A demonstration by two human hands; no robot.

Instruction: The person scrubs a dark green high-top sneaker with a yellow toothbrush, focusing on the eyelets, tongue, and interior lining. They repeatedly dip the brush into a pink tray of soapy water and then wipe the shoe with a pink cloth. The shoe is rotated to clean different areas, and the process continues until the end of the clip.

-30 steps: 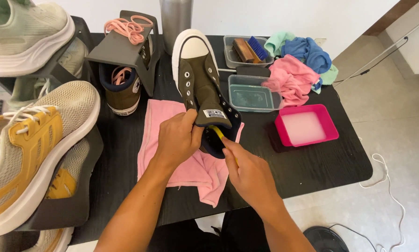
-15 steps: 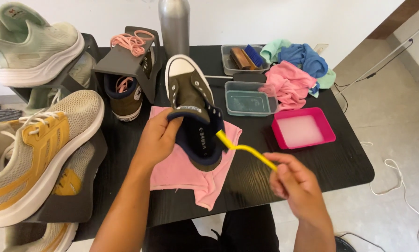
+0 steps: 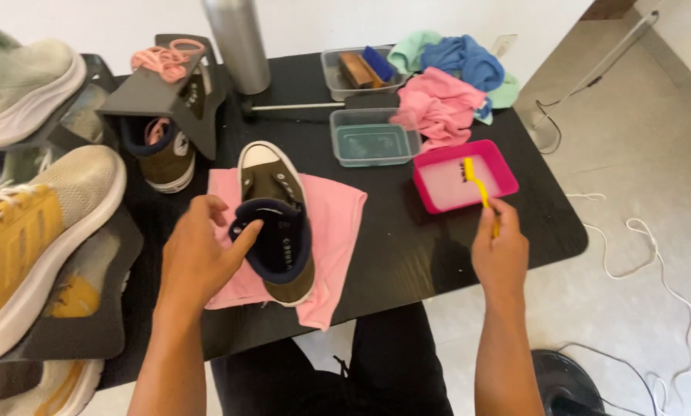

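We see the olive high-top shoe [image 3: 275, 223] lying on a pink cloth [image 3: 332, 223] spread over the black table [image 3: 407, 254], its white toe cap pointing away from the person and its navy-lined opening facing up. The left hand [image 3: 199, 258] rests against the shoe's left side, fingers loosely curled, with the forefinger laid on the collar rim; it steadies the shoe more than it grips it. The right hand [image 3: 501, 250] is well apart from the shoe, near the table's right edge, closed around the handle of a yellow brush [image 3: 475, 181]. The brush head reaches into the pink tray [image 3: 507, 181], which holds a pale, milky liquid; we cannot tell whether the bristles touch it.

Just beyond the pink tray stands a clear plastic tub [image 3: 375, 142], and behind that a second clear tub [image 3: 353, 71] with brushes in it. Pink, blue and mint cloths [image 3: 446, 85] are heaped at the far right corner. A metal bottle [image 3: 238, 46] stands at the table's far edge. To the left, a matching olive shoe [image 3: 164, 154] sits under a grey stand [image 3: 149, 92] topped with pink laces [image 3: 161, 60]. A yellow and beige trainer [image 3: 30, 231] fills the left side.
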